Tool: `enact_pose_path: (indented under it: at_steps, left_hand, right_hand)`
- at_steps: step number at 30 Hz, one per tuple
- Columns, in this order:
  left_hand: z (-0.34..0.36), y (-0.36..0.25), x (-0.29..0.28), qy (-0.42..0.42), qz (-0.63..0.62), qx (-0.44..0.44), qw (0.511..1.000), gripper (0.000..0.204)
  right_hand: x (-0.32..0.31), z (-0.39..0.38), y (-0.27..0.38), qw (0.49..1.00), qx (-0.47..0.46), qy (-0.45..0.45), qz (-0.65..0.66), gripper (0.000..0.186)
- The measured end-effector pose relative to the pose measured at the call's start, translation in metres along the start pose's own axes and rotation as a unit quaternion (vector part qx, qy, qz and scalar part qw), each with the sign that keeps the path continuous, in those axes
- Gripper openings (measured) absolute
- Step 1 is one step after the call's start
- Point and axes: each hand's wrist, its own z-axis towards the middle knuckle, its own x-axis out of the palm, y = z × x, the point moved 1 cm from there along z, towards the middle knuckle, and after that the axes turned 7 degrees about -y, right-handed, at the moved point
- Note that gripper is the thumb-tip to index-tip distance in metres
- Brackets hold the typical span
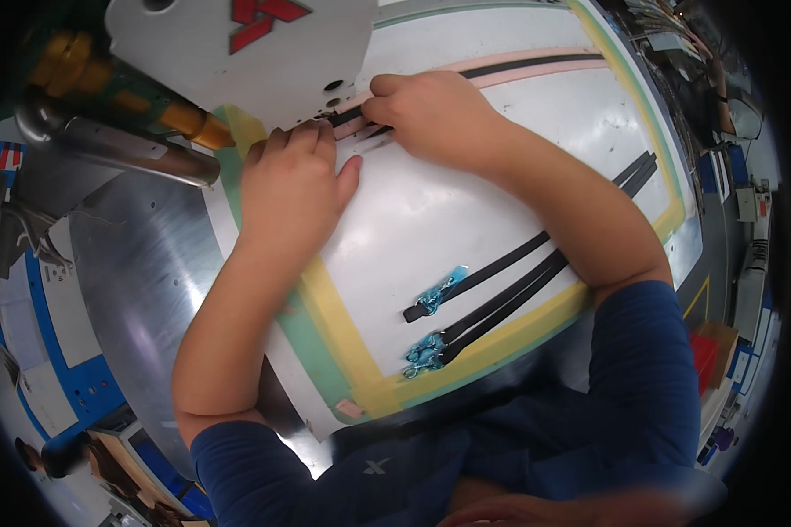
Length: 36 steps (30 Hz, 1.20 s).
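A long black strap (536, 63) lies on a pink strip on the white work surface and runs leftward to the edge of a machine head. My right hand (435, 114) is closed in a pinch on the strap beside that head. Close to its left, my left hand (290, 180) rests palm down, its thumb spread away from the fingers. The left fingertips touch down at the machine's lower edge, partly hidden there. More black straps (510, 303) lie nearer to me, with crinkled blue plastic (426, 351) around their near ends; my right forearm passes over them.
The white machine head (246, 66) with a red mark overhangs the far left. Beside it are a metal cylinder (141, 149) and a brass-coloured fitting (206, 132). Yellow tape (338, 325) and green tape borders the white sheet. A bare metal table (141, 263) extends on the left.
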Motion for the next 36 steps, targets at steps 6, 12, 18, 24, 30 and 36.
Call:
enact_pose_path:
  at_steps: [6, 12, 18, 24, 30, 36]
  left_hand:
    - [-0.003, -0.009, 0.011, -0.044, -0.015, 0.014, 0.999, 0.045]
    - [-0.005, -0.013, 0.013, -0.065, 0.002, 0.008, 0.998, 0.042]
    - [-0.006, -0.008, 0.015, -0.078, 0.023, 0.012, 0.997, 0.042]
    - [-0.006, -0.009, 0.012, -0.083, 0.022, 0.015, 0.996, 0.04]
    - [-0.008, -0.009, 0.01, -0.073, 0.027, 0.009, 0.997, 0.042]
    - [-0.011, -0.014, 0.003, -0.052, 0.042, -0.013, 0.998, 0.041]
  right_hand:
    - [-0.002, -0.001, 0.008, 1.0, 0.025, 0.001, -0.009, 0.02]
    - [-0.006, -0.004, 0.012, 0.999, 0.045, 0.016, -0.015, 0.019]
    - [-0.025, -0.011, 0.002, 0.998, 0.024, 0.056, -0.027, 0.031]
    - [-0.032, -0.04, -0.031, 0.996, 0.074, 0.043, -0.038, 0.041]
    - [-0.033, -0.043, -0.037, 0.995, 0.091, 0.021, -0.036, 0.038]
    - [-0.031, -0.04, -0.034, 0.998, 0.058, 0.004, -0.034, 0.037]
